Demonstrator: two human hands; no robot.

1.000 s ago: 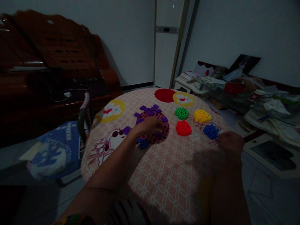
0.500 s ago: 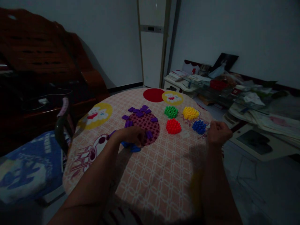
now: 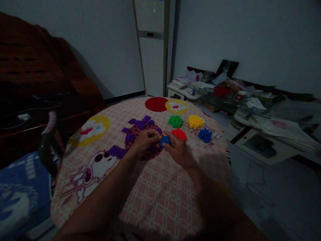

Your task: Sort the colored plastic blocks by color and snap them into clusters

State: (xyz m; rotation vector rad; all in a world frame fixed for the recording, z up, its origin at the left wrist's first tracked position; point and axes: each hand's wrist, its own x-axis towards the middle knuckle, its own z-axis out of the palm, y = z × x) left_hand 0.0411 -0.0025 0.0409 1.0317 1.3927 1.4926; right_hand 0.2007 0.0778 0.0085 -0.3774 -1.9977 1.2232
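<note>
Both my hands meet over the round table with its pink patterned cloth. My left hand and my right hand are closed together on a small blue studded piece held between them. Loose purple pieces lie scattered around a dark red circle on the cloth, more of them nearer to me on the left. Beyond my hands sit a green studded cluster, a yellow one, a red one and a blue one.
A dark wooden bench stands at the left, with a chair and blue cushion beside the table. A low glass table piled with papers and clutter is at the right. A white cabinet stands against the back wall.
My right hand came in from the table's right edge to the middle. My left hand lifted the blue piece off the cloth, and both hands now hold it. The camera turned left.
</note>
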